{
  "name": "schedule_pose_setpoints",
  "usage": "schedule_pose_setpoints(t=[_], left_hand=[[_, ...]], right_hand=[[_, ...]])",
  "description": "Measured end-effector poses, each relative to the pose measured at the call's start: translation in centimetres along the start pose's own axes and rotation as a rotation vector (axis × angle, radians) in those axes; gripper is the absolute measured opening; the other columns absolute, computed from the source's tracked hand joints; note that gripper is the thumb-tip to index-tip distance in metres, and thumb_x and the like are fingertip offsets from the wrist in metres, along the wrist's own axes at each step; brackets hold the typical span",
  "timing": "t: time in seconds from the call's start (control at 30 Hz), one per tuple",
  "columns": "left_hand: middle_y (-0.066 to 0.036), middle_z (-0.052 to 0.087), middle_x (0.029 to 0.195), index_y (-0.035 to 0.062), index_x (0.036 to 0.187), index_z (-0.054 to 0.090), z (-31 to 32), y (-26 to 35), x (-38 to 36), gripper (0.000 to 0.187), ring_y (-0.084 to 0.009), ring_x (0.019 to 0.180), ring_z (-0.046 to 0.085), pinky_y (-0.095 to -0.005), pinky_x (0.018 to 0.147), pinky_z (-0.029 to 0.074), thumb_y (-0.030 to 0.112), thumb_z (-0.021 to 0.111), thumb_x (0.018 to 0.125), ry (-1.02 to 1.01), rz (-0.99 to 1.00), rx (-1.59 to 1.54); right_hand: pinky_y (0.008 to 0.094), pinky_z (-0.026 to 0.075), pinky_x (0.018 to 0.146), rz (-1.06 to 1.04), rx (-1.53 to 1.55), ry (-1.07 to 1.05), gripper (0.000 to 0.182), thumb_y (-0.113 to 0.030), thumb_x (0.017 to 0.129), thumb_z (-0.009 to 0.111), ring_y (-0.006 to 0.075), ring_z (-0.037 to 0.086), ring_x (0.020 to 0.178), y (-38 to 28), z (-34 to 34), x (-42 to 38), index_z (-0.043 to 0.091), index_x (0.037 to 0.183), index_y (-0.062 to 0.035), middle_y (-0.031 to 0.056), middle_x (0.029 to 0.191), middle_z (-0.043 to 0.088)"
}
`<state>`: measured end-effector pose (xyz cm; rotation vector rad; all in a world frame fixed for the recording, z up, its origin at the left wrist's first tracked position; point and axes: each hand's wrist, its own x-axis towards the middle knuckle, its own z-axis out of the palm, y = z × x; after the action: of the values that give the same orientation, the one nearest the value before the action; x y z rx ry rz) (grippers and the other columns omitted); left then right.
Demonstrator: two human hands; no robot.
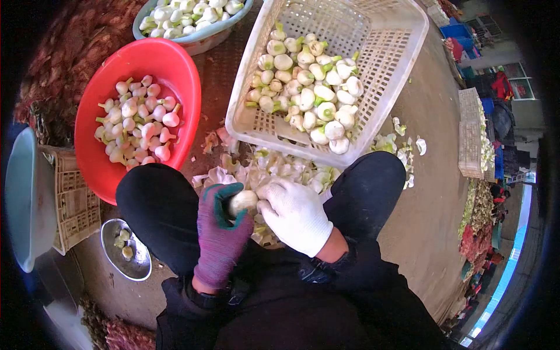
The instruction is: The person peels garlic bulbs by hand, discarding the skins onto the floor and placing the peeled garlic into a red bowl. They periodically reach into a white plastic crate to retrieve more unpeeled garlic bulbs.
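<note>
Between my knees, my left hand [224, 230], in a purple and green glove, is wrapped round a pale bulb [243, 203]. My right hand [296, 214], in a white glove, has its fingers pressed together against the bulb's right side; whether they pinch a bit of skin is too small to tell. Under and beyond both hands lies a heap of peeled skins [280, 169]. Ahead stands a white plastic crate [388, 76] holding several white bulbs with green stems. A red basin [188, 93] at the left holds several smaller pinkish bulbs.
A light blue basin [211, 38] of bulbs stands at the top. Left are net sacks [70, 52], a tan crate [79, 201], an upright blue-green basin [29, 198] and a metal bowl [142, 268] with a few pieces. Stacked crates [469, 134] and distant people are at the right.
</note>
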<state>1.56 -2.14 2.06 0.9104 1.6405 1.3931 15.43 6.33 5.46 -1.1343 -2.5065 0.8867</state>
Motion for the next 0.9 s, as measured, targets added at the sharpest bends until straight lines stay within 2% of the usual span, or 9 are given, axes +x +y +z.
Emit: schedule_pose_setpoints(t=[0.1, 0.17, 0.23, 0.3, 0.37, 0.5, 0.57, 0.73, 0.9], left_hand=[[-0.007, 0.057, 0.111, 0.0025, 0.114, 0.054, -0.1, 1.6, -0.1, 0.043, -0.0164, 0.104, 0.057, -0.0294, 0.091, 0.046, -0.006, 0.063, 0.073, -0.049, 0.219, 0.444], [-0.009, 0.057, 0.108, 0.0024, 0.112, 0.055, -0.3, 1.0, -0.1, 0.043, -0.0189, 0.102, 0.057, -0.03, 0.09, 0.046, -0.005, 0.065, 0.071, -0.05, 0.208, 0.411], [-0.01, 0.056, 0.104, 0.0026, 0.11, 0.057, -0.3, 0.4, -0.1, 0.043, -0.0207, 0.1, 0.057, -0.0305, 0.09, 0.046, -0.006, 0.065, 0.068, -0.018, -0.191, -0.166], [-0.009, 0.057, 0.103, 0.0027, 0.109, 0.057, -0.2, 0.3, -0.2, 0.042, -0.0201, 0.1, 0.058, -0.0303, 0.09, 0.046, -0.006, 0.064, 0.069, 0.002, -0.13, -0.097], [-0.006, 0.058, 0.106, 0.0025, 0.112, 0.056, -0.2, 1.2, -0.1, 0.04, -0.0173, 0.102, 0.058, -0.0296, 0.092, 0.045, -0.005, 0.062, 0.073, -0.017, 0.163, 0.394], [-0.007, 0.059, 0.109, 0.0016, 0.111, 0.056, -0.6, 0.4, -0.4, 0.039, -0.0179, 0.102, 0.058, -0.0296, 0.092, 0.045, -0.006, 0.061, 0.073, -0.066, 0.07, 0.25], [-0.009, 0.054, 0.101, 0.0016, 0.107, 0.057, -0.6, 1.2, -0.4, 0.038, -0.0201, 0.099, 0.056, -0.0303, 0.087, 0.046, -0.007, 0.062, 0.07, -0.06, -0.258, -0.311], [-0.008, 0.055, 0.105, 0.0023, 0.107, 0.057, -0.7, 0.2, -0.5, 0.037, -0.0184, 0.098, 0.057, -0.0299, 0.089, 0.046, -0.008, 0.061, 0.071, -0.024, -0.188, -0.174], [-0.007, 0.056, 0.11, 0.0031, 0.109, 0.056, -1.1, -0.1, -0.4, 0.039, -0.0177, 0.098, 0.057, -0.0292, 0.09, 0.046, -0.009, 0.06, 0.072, -0.078, -0.016, 0.002]], right_hand=[[0.0437, 0.05, 0.065, -0.015, -0.078, 0.117, 0.011, -0.01, 0.078, 0.064, 0.0354, 0.062, 0.074, 0.2, 0.7, -0.1, 0.059, 0.087, -0.0065, 0.0132, 0.082, 0.062], [0.0441, 0.049, 0.064, 0.001, -0.014, 0.075, 0.009, -0.011, 0.078, 0.064, 0.0356, 0.061, 0.073, 0.6, 0.6, 0.0, 0.059, 0.084, -0.006, 0.014, 0.079, 0.06], [0.0439, 0.05, 0.062, -0.019, -0.022, 0.032, 0.009, -0.015, 0.079, 0.063, 0.0338, 0.062, 0.071, 0.5, 0.2, -0.1, 0.06, 0.084, -0.0074, 0.013, 0.077, 0.06], [0.0437, 0.051, 0.061, -0.036, -0.032, -0.012, 0.011, -0.019, 0.08, 0.062, 0.0319, 0.062, 0.069, 0.2, 0.0, -0.3, 0.06, 0.083, -0.0088, 0.0119, 0.075, 0.06], [0.0445, 0.051, 0.061, -0.002, -0.13, 0.021, 0.013, -0.02, 0.08, 0.061, 0.0334, 0.062, 0.069, -0.4, 0.4, -0.1, 0.059, 0.083, -0.0078, 0.0127, 0.076, 0.06], [0.0456, 0.05, 0.064, 0.052, -0.007, 0.002, 0.014, -0.021, 0.079, 0.061, 0.0353, 0.061, 0.07, 0.6, 1.1, 0.1, 0.059, 0.08, -0.0068, 0.0137, 0.077, 0.06], [0.0459, 0.05, 0.066, 0.068, 0.007, -0.011, 0.015, -0.021, 0.08, 0.062, 0.0356, 0.061, 0.072, 2.2, 1.1, 0.1, 0.059, 0.08, -0.0067, 0.0144, 0.077, 0.061], [0.0405, 0.049, 0.069, 0.118, 0.262, -0.092, 0.013, -0.013, 0.079, 0.068, 0.0338, 0.062, 0.077, -0.1, -0.5, 0.0, 0.061, 0.087, -0.0052, 0.0138, 0.081, 0.062], [0.0458, 0.049, 0.066, 0.031, 0.184, 0.057, 0.015, -0.019, 0.081, 0.065, 0.037, 0.061, 0.077, 0.1, 0.9, -0.8, 0.059, 0.083, -0.0059, 0.016, 0.078, 0.061]])
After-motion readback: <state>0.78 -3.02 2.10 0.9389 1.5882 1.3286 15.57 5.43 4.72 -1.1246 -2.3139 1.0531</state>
